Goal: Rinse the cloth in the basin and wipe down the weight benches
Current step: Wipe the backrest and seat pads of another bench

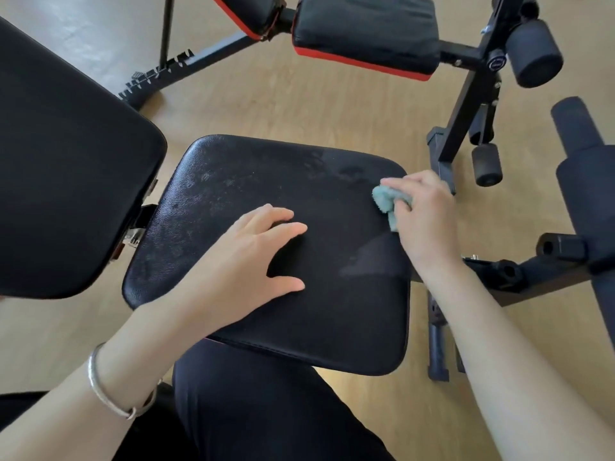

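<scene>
Your right hand point(422, 214) grips the bunched cloth point(387, 202) at the seat pad's point(266, 181) far right corner; your left hand point(256, 257) presses flat mid-pad. Wipe outward and the cloth may slide off, leaving the dusty left edge unwiped.

most of the cloth point(387, 201) is tucked under the right hand point(424, 221), and the backrest point(66, 168) on the left gets cut off by the edge
</scene>
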